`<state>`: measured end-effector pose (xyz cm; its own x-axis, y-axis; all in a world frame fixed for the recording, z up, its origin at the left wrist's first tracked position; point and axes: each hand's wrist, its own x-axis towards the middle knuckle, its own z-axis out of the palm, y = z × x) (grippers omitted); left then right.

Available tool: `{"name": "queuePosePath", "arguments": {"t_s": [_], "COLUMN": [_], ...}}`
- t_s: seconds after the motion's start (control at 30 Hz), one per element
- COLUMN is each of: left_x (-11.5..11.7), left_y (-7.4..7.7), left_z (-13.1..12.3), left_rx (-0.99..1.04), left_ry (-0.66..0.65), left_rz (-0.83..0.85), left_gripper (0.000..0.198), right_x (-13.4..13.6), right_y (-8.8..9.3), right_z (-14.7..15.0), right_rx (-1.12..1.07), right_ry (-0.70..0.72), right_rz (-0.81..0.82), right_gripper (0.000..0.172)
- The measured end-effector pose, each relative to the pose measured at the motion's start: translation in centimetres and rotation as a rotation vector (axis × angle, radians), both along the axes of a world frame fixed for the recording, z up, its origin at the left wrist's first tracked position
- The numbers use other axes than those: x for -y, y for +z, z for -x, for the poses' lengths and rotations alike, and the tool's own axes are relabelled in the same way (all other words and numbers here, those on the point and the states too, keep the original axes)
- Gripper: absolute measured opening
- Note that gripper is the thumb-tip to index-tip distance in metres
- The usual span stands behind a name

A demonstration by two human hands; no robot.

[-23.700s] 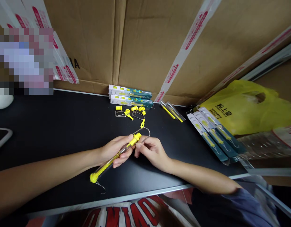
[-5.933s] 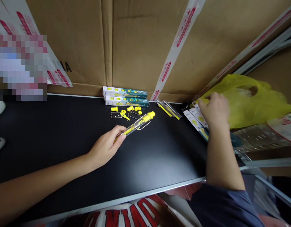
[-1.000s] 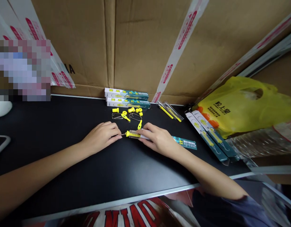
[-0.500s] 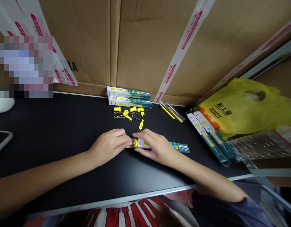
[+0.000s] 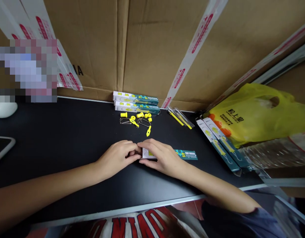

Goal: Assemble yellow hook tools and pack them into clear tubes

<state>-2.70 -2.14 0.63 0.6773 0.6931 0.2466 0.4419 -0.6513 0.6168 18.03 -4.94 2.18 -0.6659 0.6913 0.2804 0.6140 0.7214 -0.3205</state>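
Note:
My right hand (image 5: 161, 154) wraps over a slim white-and-teal printed carton (image 5: 189, 155) lying flat on the black table (image 5: 75, 132). Its white left end shows between my fingers, while the middle is covered by my palm. At that end my left hand (image 5: 120, 154) is bent, thumb and fingers drawn together against the carton; whatever they pinch is hidden. Just beyond the hands are loose yellow spring-scale parts: a cap (image 5: 123, 115), a hook piece (image 5: 148, 131) with bent wire, and several small rings (image 5: 148, 115).
Two like cartons (image 5: 137, 107) are stacked against the cardboard wall (image 5: 152, 49). Clear packets with yellow rods (image 5: 179, 118) lie to their right. Further right are two more cartons (image 5: 218, 143) and a yellow plastic bag (image 5: 256, 115). A phone-like device (image 5: 4, 147) sits at the left edge.
The yellow round piece that showed at the carton's left end is out of sight now. My left fingers have moved closer against that end. My right hand still covers the carton.

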Motion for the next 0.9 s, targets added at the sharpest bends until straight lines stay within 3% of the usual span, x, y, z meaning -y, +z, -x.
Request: {"name": "queuePosePath", "arguments": {"t_s": [0.1,0.33,0.53,0.7,0.9], "left_x": [-0.1,-0.2,-1.3,-1.9,-1.9], "left_y": [0.3,-0.4,-0.6,-0.6,-1.1], "left_z": [-0.1,-0.1,0.5,0.9,0.6], "left_rx": [0.072,0.042,-0.005,0.021,0.056], "left_ry": [0.055,0.070,0.108,0.130,0.103], "left_rz": [0.153,0.134,0.079,0.048,0.093], "left_gripper": [0.009,0.016,0.013,0.014,0.016], "right_x": [-0.2,-0.3,-1.2,-2.1,-2.3], "right_y": [0.0,-0.6,0.3,0.4,-0.6], "right_z": [-0.1,0.2,-0.8,-1.5,-1.2], "right_rx": [-0.013,-0.003,0.101,0.203,0.159], "right_ry": [-0.007,-0.004,-0.041,-0.078,-0.041], "right_rz": [0.008,0.061,0.049,0.081,0.056], "right_gripper": [0.037,0.038,0.065,0.034,0.032]}}
